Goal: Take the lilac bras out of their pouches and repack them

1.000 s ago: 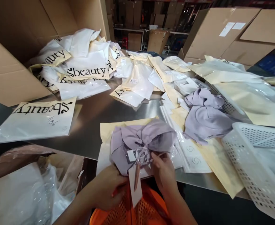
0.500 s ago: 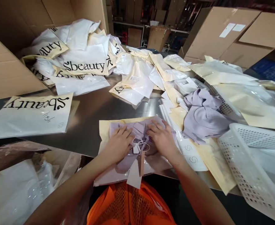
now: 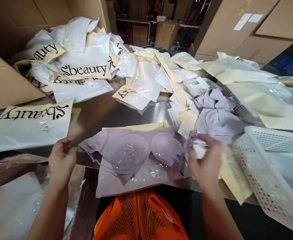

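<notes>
A lilac bra is stretched out sideways, its moulded cups facing me. My left hand pinches its left end, where a thin strap dangles. At the other end my right hand, smeared a little by motion, is closed round the bra's edge. A small white tag shows near that right end. Beneath the bra lies a clear plastic bag with a cream top edge, partly covered by it. More lilac garments are heaped to the right of my right hand.
A large cardboard box at back left spills printed plastic packets. One packet lies flat at left. Bagged items are piled behind. At right stand a white perforated basket and stacked cartons. An open bin sits below left.
The bra was bunched on the bag under both hands, with its tags toward me. Now my hands have moved far apart and it is spread wide, cups showing.
</notes>
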Demonstrator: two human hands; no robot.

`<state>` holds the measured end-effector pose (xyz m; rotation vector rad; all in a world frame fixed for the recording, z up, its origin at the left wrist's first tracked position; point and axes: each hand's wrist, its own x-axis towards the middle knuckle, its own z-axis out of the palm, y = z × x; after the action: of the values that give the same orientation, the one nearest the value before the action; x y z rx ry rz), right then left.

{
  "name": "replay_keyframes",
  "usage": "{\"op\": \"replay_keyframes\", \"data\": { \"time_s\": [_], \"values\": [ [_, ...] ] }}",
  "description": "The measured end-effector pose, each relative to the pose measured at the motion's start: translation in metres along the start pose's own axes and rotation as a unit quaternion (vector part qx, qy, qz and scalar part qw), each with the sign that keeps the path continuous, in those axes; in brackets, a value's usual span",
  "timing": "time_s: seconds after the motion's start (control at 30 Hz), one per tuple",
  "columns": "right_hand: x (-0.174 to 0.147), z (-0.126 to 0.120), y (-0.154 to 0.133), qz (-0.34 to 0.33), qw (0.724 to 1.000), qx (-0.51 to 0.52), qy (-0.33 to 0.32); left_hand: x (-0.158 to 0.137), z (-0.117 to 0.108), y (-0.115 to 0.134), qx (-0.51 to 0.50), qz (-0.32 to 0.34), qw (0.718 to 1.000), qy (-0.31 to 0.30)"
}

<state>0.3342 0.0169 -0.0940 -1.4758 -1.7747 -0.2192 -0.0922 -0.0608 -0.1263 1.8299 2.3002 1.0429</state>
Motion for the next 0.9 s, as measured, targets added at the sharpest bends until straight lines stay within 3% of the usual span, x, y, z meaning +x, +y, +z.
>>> {"op": "replay_keyframes", "data": {
  "time_s": [0.07, 0.1, 0.17, 0.27, 0.37, 0.5, 0.67, 0.8, 0.9],
  "values": [
    [-0.017, 0.017, -0.029, -0.047, 0.983, -0.022, -0.178, -0.013, 0.002, 0.026, -0.007, -0.059, 0.996, 0.062],
    [-0.025, 0.024, -0.038, -0.056, 0.97, -0.038, -0.235, -0.02, 0.005, 0.042, -0.011, -0.043, 0.996, 0.072],
    [-0.036, 0.033, -0.047, -0.063, 0.956, -0.037, -0.284, -0.032, 0.017, 0.07, -0.009, 0.053, 0.998, 0.045],
    [-0.048, 0.03, -0.044, -0.077, 0.953, 0.027, -0.291, -0.046, 0.039, 0.093, -0.004, 0.146, 0.988, -0.038],
    [-0.055, 0.02, -0.039, -0.098, 0.953, 0.047, -0.284, -0.051, 0.056, 0.096, -0.006, 0.128, 0.987, -0.096],
    [-0.062, 0.013, -0.039, -0.102, 0.95, 0.054, -0.289, -0.05, 0.063, 0.095, -0.02, 0.121, 0.987, -0.107],
    [-0.062, 0.004, -0.049, -0.114, 0.92, 0.114, -0.357, -0.045, 0.063, 0.112, -0.046, 0.12, 0.983, -0.134],
    [-0.061, -0.012, -0.053, -0.16, 0.896, 0.201, -0.361, -0.048, 0.045, 0.119, -0.137, 0.069, 0.976, -0.156],
    [-0.056, -0.028, -0.044, -0.188, 0.905, 0.262, -0.278, -0.06, 0.005, 0.089, -0.237, 0.018, 0.95, -0.201]
  ]
}}
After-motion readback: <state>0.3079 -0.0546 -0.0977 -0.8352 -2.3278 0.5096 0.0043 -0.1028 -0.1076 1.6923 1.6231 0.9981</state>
